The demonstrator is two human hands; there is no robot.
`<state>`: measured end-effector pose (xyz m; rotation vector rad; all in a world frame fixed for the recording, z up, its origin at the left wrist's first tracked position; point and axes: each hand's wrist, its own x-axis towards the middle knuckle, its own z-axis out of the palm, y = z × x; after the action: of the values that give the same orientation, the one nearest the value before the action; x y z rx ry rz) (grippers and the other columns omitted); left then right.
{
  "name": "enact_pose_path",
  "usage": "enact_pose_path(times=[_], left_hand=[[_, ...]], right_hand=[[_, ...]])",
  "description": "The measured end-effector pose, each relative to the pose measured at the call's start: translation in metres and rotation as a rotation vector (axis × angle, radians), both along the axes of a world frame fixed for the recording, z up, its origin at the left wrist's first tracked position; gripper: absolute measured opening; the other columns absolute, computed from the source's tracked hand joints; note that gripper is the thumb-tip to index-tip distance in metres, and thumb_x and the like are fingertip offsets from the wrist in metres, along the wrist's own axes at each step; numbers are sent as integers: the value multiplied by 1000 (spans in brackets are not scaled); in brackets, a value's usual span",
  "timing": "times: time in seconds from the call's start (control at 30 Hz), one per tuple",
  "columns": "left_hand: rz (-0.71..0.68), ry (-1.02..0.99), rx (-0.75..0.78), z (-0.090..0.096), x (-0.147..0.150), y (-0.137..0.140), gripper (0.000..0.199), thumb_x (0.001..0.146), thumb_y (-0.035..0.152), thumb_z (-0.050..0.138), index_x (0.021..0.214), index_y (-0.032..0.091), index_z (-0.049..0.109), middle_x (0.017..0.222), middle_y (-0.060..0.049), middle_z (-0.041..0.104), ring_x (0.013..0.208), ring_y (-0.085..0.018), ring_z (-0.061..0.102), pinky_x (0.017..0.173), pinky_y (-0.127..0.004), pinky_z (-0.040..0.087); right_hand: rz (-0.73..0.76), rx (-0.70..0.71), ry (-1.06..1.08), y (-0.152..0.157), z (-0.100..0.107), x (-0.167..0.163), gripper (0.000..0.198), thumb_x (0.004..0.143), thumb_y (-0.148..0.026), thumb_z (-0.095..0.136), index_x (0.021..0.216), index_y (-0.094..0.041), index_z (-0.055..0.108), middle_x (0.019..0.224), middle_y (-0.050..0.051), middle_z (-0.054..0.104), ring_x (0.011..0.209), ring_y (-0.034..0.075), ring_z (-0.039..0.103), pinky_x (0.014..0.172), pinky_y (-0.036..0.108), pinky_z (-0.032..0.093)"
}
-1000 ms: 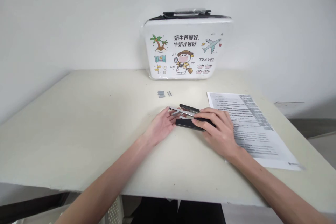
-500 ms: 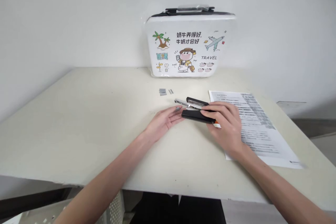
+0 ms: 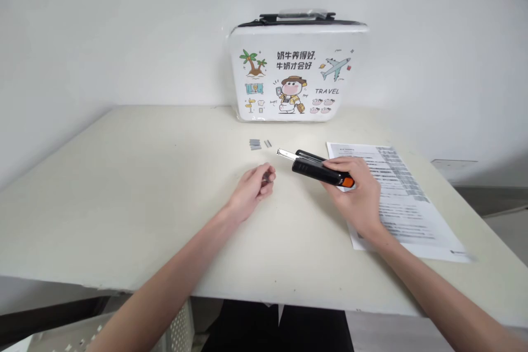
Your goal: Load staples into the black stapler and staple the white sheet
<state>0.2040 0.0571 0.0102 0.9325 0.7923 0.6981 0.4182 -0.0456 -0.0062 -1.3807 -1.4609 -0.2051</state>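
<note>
My right hand (image 3: pixel 355 192) is closed around a black stapler (image 3: pixel 315 169) with an orange tail end, held above the table. Its silver magazine (image 3: pixel 286 154) sticks out of the front and points left. To its left, my left hand (image 3: pixel 252 190) is curled, fingers bent in, pinching a small grey staple strip (image 3: pixel 267 176) that is partly hidden by the fingers. Beyond that hand, several grey staple strips (image 3: pixel 254 144) lie in a small group on the table, with thinner pieces (image 3: pixel 268 143) beside them.
A printed sheet of paper (image 3: pixel 406 220) lies under and to the right of my right hand. At the back of the white table (image 3: pixel 124 192), a white cartoon-printed case (image 3: pixel 264 38) stands against the wall. Below the near edge is a perforated basket (image 3: pixel 181 324).
My left hand has drawn back left from the stapler and its fingers have curled in around the staple strip. The stapler has turned in my right hand, its parts now closer together.
</note>
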Motion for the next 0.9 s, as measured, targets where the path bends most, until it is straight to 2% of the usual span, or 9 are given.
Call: enact_pose_path(times=[0.07, 0.13, 0.23, 0.3, 0.43, 0.6, 0.7, 0.9], left_hand=[[26, 101, 109, 1, 0, -3, 19, 95, 37, 66, 97, 18, 68, 71, 4, 49, 47, -5, 30, 46, -24, 20], [54, 189, 205, 2, 0, -5, 29, 96, 37, 66, 118, 20, 69, 69, 5, 48, 48, -7, 32, 48, -25, 22], [60, 264, 331, 0, 1, -8, 53, 97, 35, 63, 148, 22, 57, 69, 6, 48, 52, -10, 32, 51, -25, 27], [61, 286, 396, -4, 2, -8, 60, 98, 34, 62, 156, 24, 52, 69, 7, 47, 54, -11, 32, 54, -26, 29], [37, 301, 467, -10, 2, -7, 58, 97, 34, 62, 154, 25, 58, 67, 7, 45, 55, -11, 32, 57, -26, 32], [23, 227, 414, -11, 4, -6, 67, 95, 37, 64, 160, 25, 50, 68, 7, 45, 53, -10, 31, 56, -25, 33], [22, 233, 430, -13, 4, -6, 63, 96, 37, 62, 157, 23, 54, 67, 7, 44, 53, -10, 31, 56, -25, 32], [-117, 219, 538, -21, 6, -10, 53, 98, 36, 57, 148, 20, 64, 66, 6, 44, 56, -11, 34, 57, -26, 32]], right_hand=[[0, -19, 44, 0, -1, 0, 18, 89, -19, 75, 104, -28, 71, 106, 6, 77, 104, 29, 71, 84, 47, 58], [7, -31, 73, 1, -3, 1, 17, 88, -20, 76, 103, -27, 71, 106, 6, 77, 105, 29, 71, 86, 47, 58], [20, -54, 106, 1, -5, 1, 17, 89, -23, 77, 104, -27, 71, 107, 6, 77, 105, 29, 71, 88, 48, 57], [29, -64, 112, 1, -6, 1, 17, 89, -25, 77, 105, -27, 71, 108, 6, 77, 106, 29, 71, 88, 47, 57], [33, -63, 107, 1, -8, 0, 15, 90, -28, 77, 104, -27, 72, 108, 6, 77, 105, 28, 71, 89, 47, 57], [37, -69, 145, 1, -9, 0, 17, 91, -32, 78, 106, -27, 72, 108, 6, 77, 104, 28, 72, 89, 46, 57], [53, -83, 169, 1, -9, -1, 18, 91, -34, 78, 106, -26, 73, 109, 6, 77, 104, 28, 72, 90, 45, 56], [6, -161, 180, 0, -11, -4, 26, 88, -44, 81, 105, -26, 75, 102, 5, 79, 94, 27, 71, 86, 43, 54]])
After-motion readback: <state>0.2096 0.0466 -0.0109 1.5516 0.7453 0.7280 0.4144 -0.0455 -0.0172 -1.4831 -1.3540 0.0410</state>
